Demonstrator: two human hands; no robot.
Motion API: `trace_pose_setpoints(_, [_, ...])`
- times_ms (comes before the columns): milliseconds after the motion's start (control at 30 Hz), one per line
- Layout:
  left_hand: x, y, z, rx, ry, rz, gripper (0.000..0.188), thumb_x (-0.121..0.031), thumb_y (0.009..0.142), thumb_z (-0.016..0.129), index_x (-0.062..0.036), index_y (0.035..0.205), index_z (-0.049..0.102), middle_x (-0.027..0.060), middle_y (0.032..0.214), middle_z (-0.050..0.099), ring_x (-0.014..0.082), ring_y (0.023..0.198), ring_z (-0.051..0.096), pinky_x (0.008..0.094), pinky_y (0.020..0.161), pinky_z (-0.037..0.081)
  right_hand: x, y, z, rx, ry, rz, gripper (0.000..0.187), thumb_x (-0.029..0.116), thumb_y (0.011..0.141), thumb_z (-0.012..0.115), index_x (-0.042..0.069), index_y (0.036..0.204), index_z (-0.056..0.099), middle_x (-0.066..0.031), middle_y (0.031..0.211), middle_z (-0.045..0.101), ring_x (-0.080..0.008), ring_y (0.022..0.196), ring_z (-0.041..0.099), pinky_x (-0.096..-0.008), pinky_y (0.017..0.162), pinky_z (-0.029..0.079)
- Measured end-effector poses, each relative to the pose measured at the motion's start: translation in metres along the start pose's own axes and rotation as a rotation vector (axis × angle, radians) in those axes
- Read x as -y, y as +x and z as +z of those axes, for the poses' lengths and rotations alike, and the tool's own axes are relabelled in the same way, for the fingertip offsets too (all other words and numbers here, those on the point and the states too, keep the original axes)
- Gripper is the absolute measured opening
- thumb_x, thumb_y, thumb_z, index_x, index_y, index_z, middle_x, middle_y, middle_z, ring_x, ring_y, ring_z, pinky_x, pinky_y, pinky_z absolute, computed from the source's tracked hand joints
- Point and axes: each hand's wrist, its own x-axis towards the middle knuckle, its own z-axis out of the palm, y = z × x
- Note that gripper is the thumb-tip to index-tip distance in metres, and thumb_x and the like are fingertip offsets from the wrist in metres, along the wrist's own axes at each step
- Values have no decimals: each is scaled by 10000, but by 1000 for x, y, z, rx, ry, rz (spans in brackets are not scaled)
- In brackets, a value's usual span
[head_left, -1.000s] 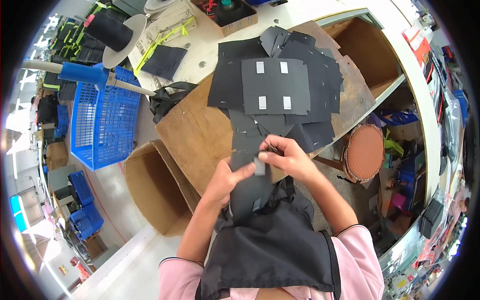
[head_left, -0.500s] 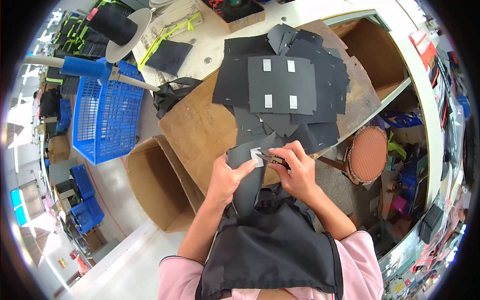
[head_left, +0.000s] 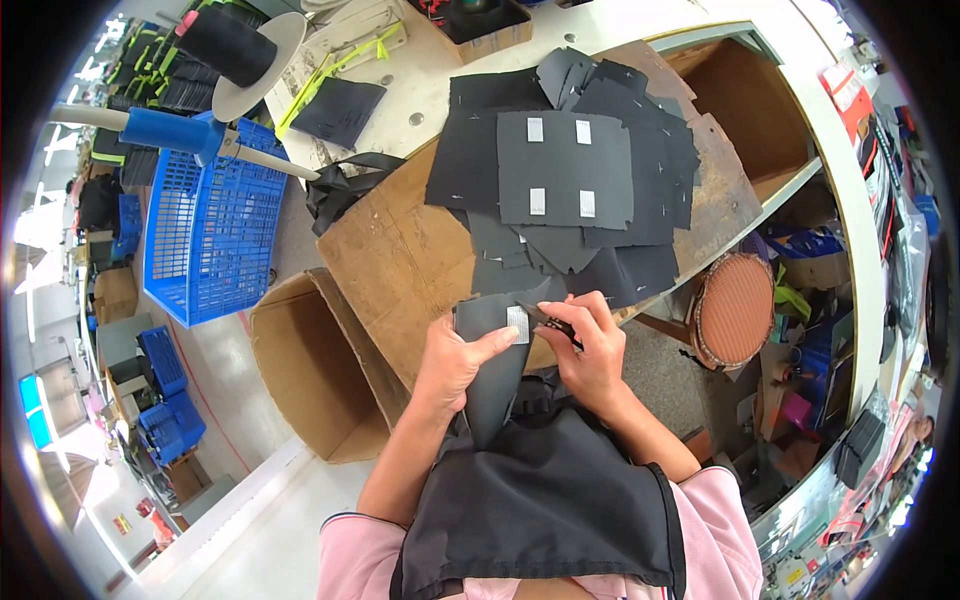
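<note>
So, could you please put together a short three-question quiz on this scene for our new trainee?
1. True or false: the left hand grips a dark piece while the right hand holds a small dark tool.
2. How many white patches show on the top panel of the pile?
3. Multiple choice: which of these stands left of the brown board? A: the round stool; B: the blue basket; C: neither.

Key: 1. True. 2. Four, set two by two. 3. B.
</note>
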Motion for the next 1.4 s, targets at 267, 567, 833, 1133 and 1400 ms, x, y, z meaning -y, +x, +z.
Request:
trace_pose_setpoints(267, [-1, 4, 1, 13, 20, -34, 335, -36, 720, 734, 17, 1018, 590, 65, 912, 644, 131, 783, 614, 265, 712, 505, -4, 3, -8, 110, 10, -44, 348, -33, 637, 738, 46, 960, 635, -69, 756, 534, -198, 645, 535, -281, 594, 462])
trace_pose_setpoints(567, [44, 80, -127, -613, 816, 319, 878, -157, 649, 783, -80, 1372, 292, 202, 1352, 359, 311, 1248, 376, 432, 1016, 317, -71, 25, -13, 51, -354, 323, 456, 89, 712, 709, 133, 1121, 512, -59, 876, 516, -260, 700, 586, -355, 583, 480])
trace_pose_setpoints(833, [29, 82, -45, -644, 1237, 739, 823, -73, 698, 709, -76, 1390, 264, 170, 1441, 220, 340, 1335, 215, 449, 1075, 203, -134, 62, 13, 145, -626, 47, 363, 107, 724, 638, 141, 1072, 539, -59, 868, 532, -268, 706, 600, -374, 585, 479])
trace_pose_setpoints(1133, [18, 110, -11, 302, -358, -146, 795, -596, 811, 544, -26, 1336, 366, 92, 1285, 477, 258, 1178, 467, 447, 958, 401, -88, 15, -17, 37, -464, -187, 270, 39, 628, 617, 130, 880, 658, -33, 662, 478, -217, 541, 531, -328, 480, 424])
trace_pose_setpoints(1400, [33, 138, -10, 76, 89, -114, 245, -35, 827, 608, 4, 1064, 563, 88, 976, 631, 185, 882, 607, 297, 822, 472, -81, -37, -25, 371, -285, -71, 449, 3, 634, 622, 147, 1059, 627, -47, 722, 531, -217, 585, 567, -338, 526, 461])
